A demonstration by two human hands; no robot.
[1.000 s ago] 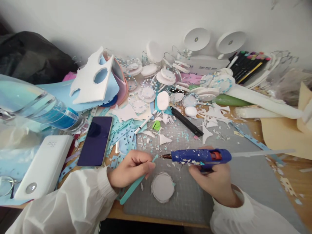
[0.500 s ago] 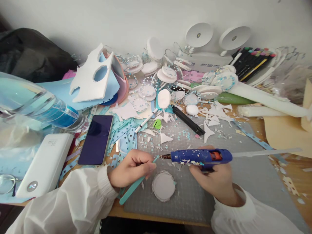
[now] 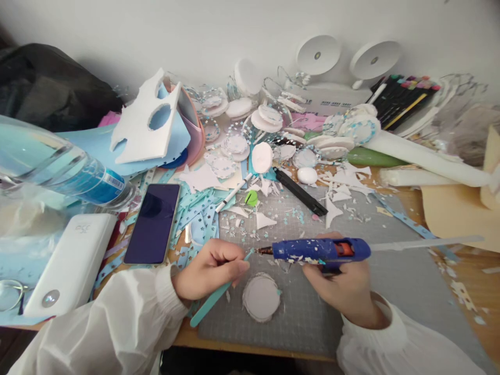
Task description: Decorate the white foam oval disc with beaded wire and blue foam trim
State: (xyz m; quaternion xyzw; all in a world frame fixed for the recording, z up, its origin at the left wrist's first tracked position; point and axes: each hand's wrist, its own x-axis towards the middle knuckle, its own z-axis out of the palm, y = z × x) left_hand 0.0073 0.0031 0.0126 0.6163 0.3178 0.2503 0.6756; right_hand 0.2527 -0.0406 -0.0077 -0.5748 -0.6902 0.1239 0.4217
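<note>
My left hand [image 3: 209,270] is closed in a pinch on a long teal paper strip [image 3: 213,300], its upper end raised towards the glue nozzle. My right hand [image 3: 344,289] grips a blue glue gun [image 3: 320,250] held level, with its metal tip pointing left and almost touching the strip's end. A clear glue stick [image 3: 425,243] juts out of the gun's back to the right. Below the two hands, a white foam disc [image 3: 261,298] lies flat on the grey cutting mat [image 3: 312,317].
A dark phone [image 3: 153,223], a white power bank [image 3: 70,263] and a water bottle [image 3: 58,169] lie at left. A black utility knife [image 3: 300,192], a white pen [image 3: 234,192], paper scraps, several foam discs and markers [image 3: 402,96] crowd the back. Glasses [image 3: 10,294] lie at the left edge.
The hands, the strip and the glue gun keep nearly the same pose. The view has shifted slightly.
</note>
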